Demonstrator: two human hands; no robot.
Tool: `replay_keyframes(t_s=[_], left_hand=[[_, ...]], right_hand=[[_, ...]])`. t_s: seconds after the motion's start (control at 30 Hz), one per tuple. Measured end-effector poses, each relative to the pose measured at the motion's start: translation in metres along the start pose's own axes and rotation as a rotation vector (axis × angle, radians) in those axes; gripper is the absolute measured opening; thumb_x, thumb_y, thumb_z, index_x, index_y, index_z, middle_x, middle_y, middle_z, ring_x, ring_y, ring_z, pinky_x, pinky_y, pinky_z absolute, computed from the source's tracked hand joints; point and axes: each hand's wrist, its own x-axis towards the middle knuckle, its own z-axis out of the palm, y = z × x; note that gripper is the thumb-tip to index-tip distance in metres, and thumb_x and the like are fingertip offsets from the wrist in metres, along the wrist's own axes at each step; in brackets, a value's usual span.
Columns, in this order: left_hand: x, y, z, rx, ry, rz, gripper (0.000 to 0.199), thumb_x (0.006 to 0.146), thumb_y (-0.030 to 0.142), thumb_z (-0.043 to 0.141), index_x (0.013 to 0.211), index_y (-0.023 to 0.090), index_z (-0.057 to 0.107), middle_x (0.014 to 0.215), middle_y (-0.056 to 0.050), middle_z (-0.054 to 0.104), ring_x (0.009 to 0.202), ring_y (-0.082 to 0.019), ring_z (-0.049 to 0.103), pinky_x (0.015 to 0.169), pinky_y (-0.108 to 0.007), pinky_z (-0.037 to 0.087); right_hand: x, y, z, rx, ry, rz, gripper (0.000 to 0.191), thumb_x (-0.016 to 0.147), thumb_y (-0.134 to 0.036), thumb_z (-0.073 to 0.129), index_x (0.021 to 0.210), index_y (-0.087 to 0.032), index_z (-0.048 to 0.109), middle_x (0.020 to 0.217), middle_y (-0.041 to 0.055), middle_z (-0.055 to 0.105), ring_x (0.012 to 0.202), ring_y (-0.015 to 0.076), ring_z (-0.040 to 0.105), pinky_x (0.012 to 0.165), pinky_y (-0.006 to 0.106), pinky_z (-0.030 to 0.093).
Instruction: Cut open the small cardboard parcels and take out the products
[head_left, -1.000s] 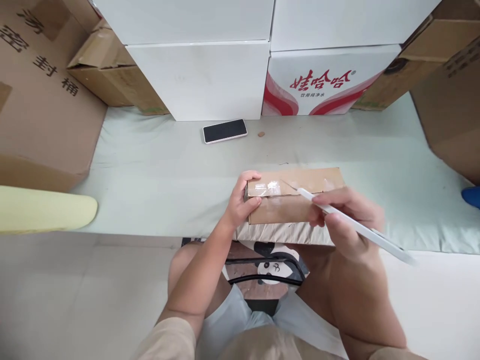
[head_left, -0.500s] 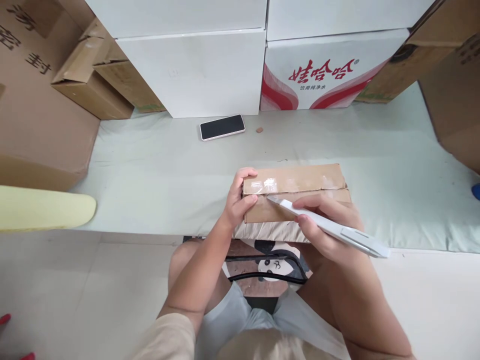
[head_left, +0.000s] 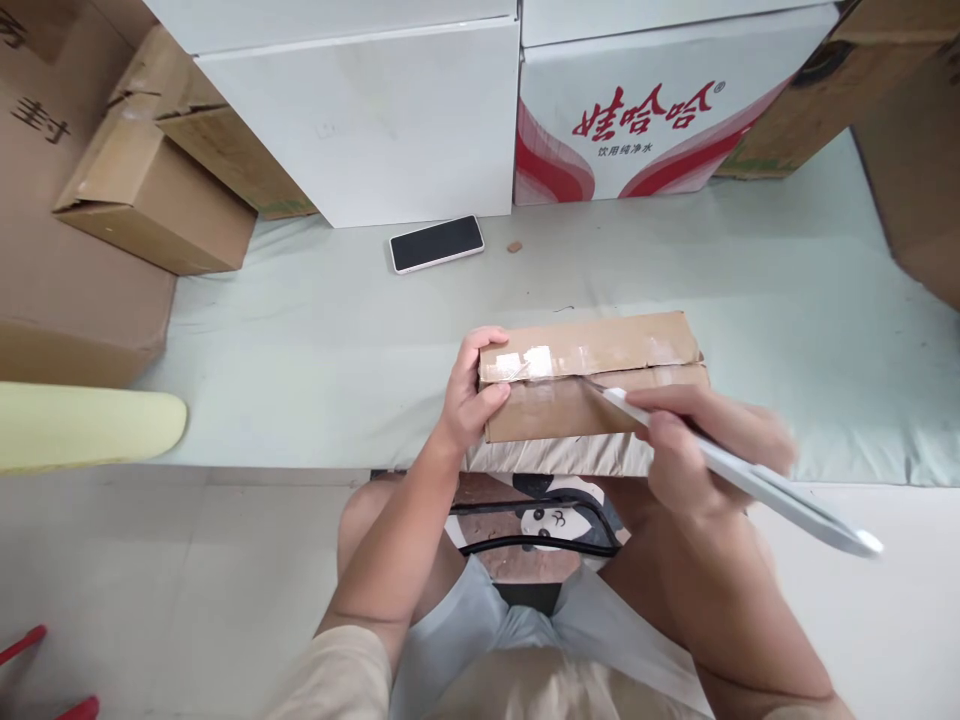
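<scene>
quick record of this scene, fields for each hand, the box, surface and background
left hand: grips the left end of the cardboard box
right hand: holds a white utility knife, blade tip at the box's lengthwise seam
box: clear tape on its top
surface: pale green cloth
background: smartphone; white carton with red lettering farther back

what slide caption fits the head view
Left hand grips a taped cardboard box, right hand holds a knife at its seam.
</scene>
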Motion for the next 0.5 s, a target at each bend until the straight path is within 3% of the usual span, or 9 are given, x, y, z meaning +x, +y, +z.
replay_keyframes(t_s=[0.1,0.2,0.23,0.3,0.4,0.5], left_hand=[[0.003,0.001,-0.002,0.044,0.024,0.023,0.054,0.084,0.069,0.065,0.118,0.028,0.058,0.119,-0.007,0.061,0.108,-0.028,0.061,0.094,-0.042,0.052],[0.004,0.006,-0.004,0.03,0.047,-0.049,0.055,0.085,0.072,0.063,0.116,0.027,0.06,0.111,-0.007,0.062,0.096,-0.025,0.063,0.083,-0.039,0.053],[0.005,0.009,-0.005,0.014,0.05,-0.086,0.053,0.086,0.071,0.062,0.115,0.027,0.06,0.109,-0.006,0.063,0.092,-0.024,0.063,0.081,-0.038,0.053],[0.005,0.013,-0.006,-0.009,0.061,-0.136,0.05,0.087,0.069,0.063,0.112,0.027,0.061,0.103,-0.005,0.063,0.087,-0.023,0.063,0.078,-0.037,0.052],[0.006,0.019,-0.006,0.001,0.119,-0.136,0.047,0.086,0.068,0.067,0.107,0.027,0.06,0.103,-0.004,0.063,0.089,-0.022,0.063,0.08,-0.035,0.05],[0.007,0.021,-0.004,0.018,0.193,-0.125,0.046,0.083,0.067,0.071,0.102,0.028,0.055,0.104,-0.003,0.061,0.093,-0.02,0.062,0.083,-0.034,0.05]], right_hand=[[0.003,0.009,-0.012,0.044,0.216,-0.031,0.021,0.087,-0.029,0.057,0.071,-0.028,0.071,0.057,0.0007,0.055,0.045,0.0151,0.046,0.042,0.032,0.03],[0.018,0.037,-0.024,0.038,0.533,-0.062,0.021,0.09,-0.028,0.051,0.082,-0.028,0.07,0.064,0.0009,0.052,0.049,0.0162,0.051,0.045,0.033,0.03],[0.024,0.052,-0.028,-0.001,0.57,-0.028,0.017,0.088,-0.027,0.052,0.086,-0.028,0.07,0.069,0.0014,0.054,0.053,0.0169,0.055,0.047,0.033,0.034],[0.032,0.087,-0.034,-0.16,0.445,0.138,0.013,0.083,-0.028,0.059,0.091,-0.025,0.069,0.08,0.0041,0.062,0.064,0.0194,0.061,0.058,0.035,0.043],[0.032,0.14,-0.037,-0.432,0.027,0.408,0.027,0.077,-0.029,0.062,0.102,-0.021,0.068,0.096,0.0114,0.07,0.081,0.0251,0.063,0.077,0.043,0.05],[0.022,0.17,-0.034,-0.461,-0.187,0.447,0.037,0.073,-0.025,0.059,0.109,-0.021,0.07,0.105,0.0142,0.071,0.095,0.0303,0.064,0.089,0.049,0.05]])
